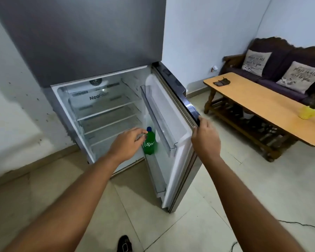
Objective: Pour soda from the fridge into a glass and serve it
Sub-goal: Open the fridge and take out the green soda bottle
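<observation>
head view: one moment at the open fridge [105, 106], looking down at two arms.
bottle [149, 142]: green soda bottle with a blue cap, standing in the low rack of the door [173, 135].
bottle's long way: up and down, cap on top, maybe leaning a tiny bit.
left hand [126, 142]: just to the left of the bottle, fingers bent and a little apart, tips at the bottle's neck. it looks like it touches, but it is not wrapped around yet, so i cannot tell for sure.
which way to go: the bottle is to the right of the left hand and a bit further in, so the hand needs only a small push that way to close on it.
right hand [205, 135]: closed on the edge of the door, holding it open.
nearer hand: the left one, by a lot. the right one is on the far side of the door.
step: i think this is the reach for the bottle, early in the job.
count: one bottle, two hands, one fridge, one table [262, 104], two pillows, three bare shelves that i can see.
glass: none that i can see.
</observation>
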